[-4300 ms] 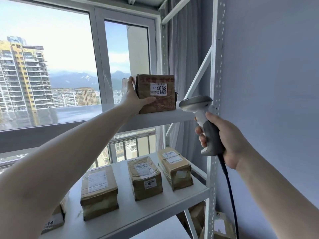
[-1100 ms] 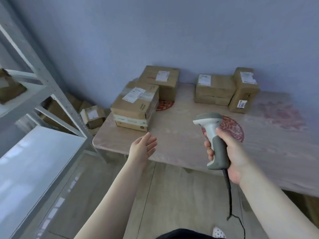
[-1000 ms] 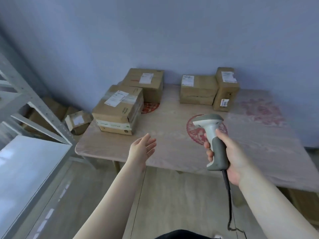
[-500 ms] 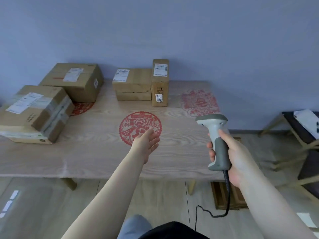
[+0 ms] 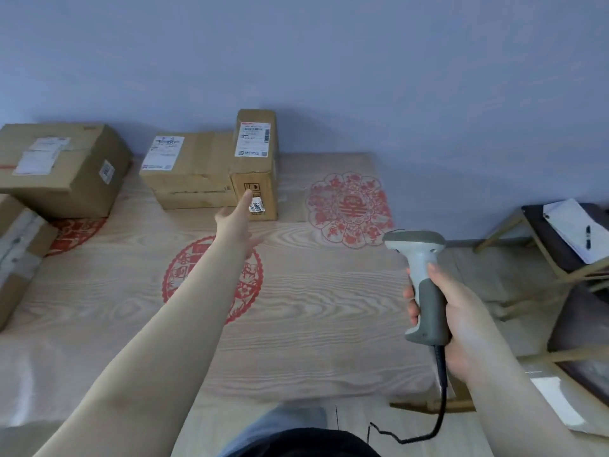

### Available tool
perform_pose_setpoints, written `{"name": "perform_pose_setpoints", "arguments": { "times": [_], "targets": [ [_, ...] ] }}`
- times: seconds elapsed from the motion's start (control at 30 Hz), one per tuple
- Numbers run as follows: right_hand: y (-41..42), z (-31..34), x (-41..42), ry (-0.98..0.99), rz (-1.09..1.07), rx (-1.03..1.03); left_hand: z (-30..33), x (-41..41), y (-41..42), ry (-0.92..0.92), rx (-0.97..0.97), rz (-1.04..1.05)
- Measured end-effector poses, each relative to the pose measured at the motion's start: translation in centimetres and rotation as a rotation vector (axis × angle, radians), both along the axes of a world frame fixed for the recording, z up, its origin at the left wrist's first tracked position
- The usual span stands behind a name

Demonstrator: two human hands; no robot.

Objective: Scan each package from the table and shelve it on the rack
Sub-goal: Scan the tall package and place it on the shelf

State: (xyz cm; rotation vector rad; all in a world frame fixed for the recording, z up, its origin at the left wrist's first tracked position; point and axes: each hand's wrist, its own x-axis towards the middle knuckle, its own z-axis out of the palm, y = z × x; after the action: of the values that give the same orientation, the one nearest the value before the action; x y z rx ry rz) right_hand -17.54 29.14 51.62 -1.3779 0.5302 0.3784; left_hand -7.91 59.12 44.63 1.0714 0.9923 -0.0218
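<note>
Several brown cardboard packages stand along the far side of the wooden table. A narrow upright package with a white label on top is in the middle, and a wider one stands right beside it on the left. My left hand stretches over the table with straight fingers, its fingertips just in front of the narrow package; I cannot tell if they touch. My right hand grips the grey barcode scanner by its handle, over the table's right end, head pointing forward.
A bigger box and another taped box sit at the table's left. Red paper-cut patterns mark the tabletop. A chair with a notepad and pen stands to the right. The scanner's black cable hangs down to the floor.
The view has turned from the rack to the table and come closer. My left hand has reached forward from mid-table to the narrow upright package. The scanner stays in my right hand.
</note>
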Motion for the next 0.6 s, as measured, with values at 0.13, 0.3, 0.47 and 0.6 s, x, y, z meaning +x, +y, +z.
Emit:
{"name": "perform_pose_setpoints", "arguments": {
  "times": [0.13, 0.3, 0.47, 0.6],
  "targets": [
    [0.0, -0.5, 3.7, -0.011, 0.022, 0.006, -0.7, 7.8, 1.2, 0.072, 0.039, 0.099],
    [0.3, -1.7, 7.5, 0.047, 0.051, 0.036, -2.7, 13.0, 2.0, 0.16, -0.005, 0.235],
    [-0.1, -3.0, 9.9, 0.09, 0.098, 0.038, -4.7, 14.9, 3.2, 0.086, -0.055, 0.234],
    [-0.6, -3.4, 11.0, 0.109, 0.136, 0.039, -3.5, 15.4, 2.4, 0.011, -0.017, 0.217]
  ]
}}
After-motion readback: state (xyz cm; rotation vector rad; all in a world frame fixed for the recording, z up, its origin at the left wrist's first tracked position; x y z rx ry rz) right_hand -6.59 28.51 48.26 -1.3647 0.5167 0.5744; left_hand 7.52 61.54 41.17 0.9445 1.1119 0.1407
